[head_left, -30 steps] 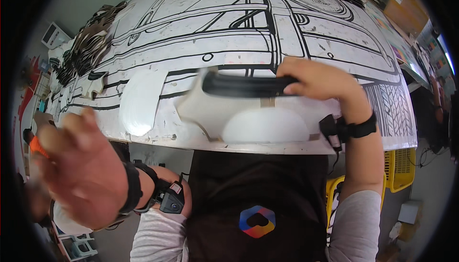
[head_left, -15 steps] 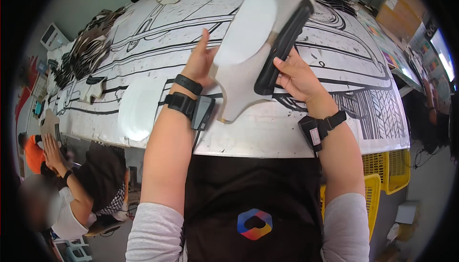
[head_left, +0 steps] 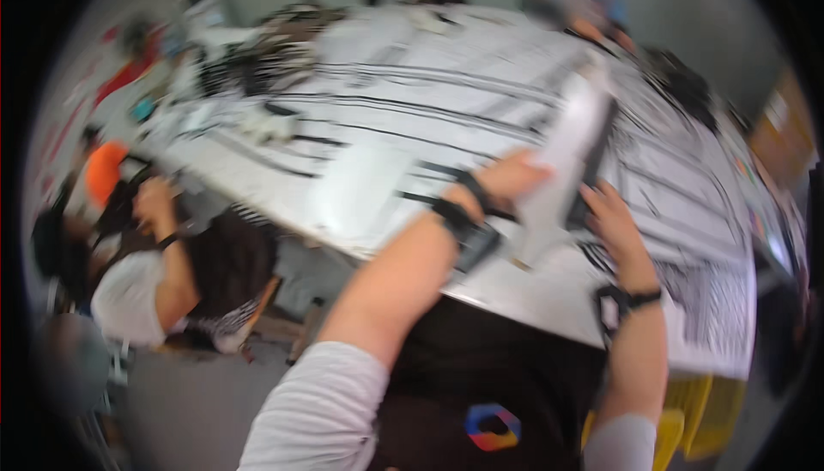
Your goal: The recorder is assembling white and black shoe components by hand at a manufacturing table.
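Note:
A flat pale panel, with wavy cut edges, is held tilted above the table, motion-blurred. A smooth white patch covers part of its face, and a long black padded strip runs along its right side. My left hand grips the panel's left edge, fingertips over its face. On the other side, my right hand is closed at the lower end of the black strip; some fingers are hidden behind it. Both wrists wear black straps with small boxes.
Black line drawings cover the white table. On it lie a white rounded sheet, a small pale piece and a dark stack of pieces. A seated person works at left; others stand beyond. Yellow baskets sit below right.
The view has swung left, so the scene sits further right. The panel has turned more edge-on, and my left hand has come over its left edge. My right hand keeps its hold.

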The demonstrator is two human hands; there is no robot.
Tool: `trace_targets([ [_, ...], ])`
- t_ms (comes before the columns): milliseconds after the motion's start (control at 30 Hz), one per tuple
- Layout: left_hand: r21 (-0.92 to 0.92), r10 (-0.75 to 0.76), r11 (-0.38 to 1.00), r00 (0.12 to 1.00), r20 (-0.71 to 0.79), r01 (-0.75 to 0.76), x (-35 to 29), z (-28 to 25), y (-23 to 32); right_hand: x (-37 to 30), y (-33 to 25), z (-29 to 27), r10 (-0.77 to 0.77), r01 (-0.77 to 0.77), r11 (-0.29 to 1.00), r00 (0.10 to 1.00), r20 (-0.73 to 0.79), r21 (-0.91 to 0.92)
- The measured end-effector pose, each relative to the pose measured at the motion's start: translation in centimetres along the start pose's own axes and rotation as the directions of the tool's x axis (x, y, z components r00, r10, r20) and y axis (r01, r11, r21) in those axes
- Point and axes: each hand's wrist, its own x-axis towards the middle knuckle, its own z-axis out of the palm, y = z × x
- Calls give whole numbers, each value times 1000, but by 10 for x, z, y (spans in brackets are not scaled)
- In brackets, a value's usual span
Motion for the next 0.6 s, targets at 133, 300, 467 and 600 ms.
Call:
trace_targets([
  [133,270,291,912,950,109,-310,16,15,-9,-15,5,-14,-62,60,997,997,-45,-39],
  [300,343,238,905,968,81,-251,1,8,4,-5,9,-2,-74,73,997,997,22,37],
  [467,373,269,882,958,103,-288,13,1,1,13,20,-14,-92,90,996,991,92,28],
  [600,348,254,898,963,92,-271,15,0,-1,7,15,-9,-71,68,996,996,57,52],
])
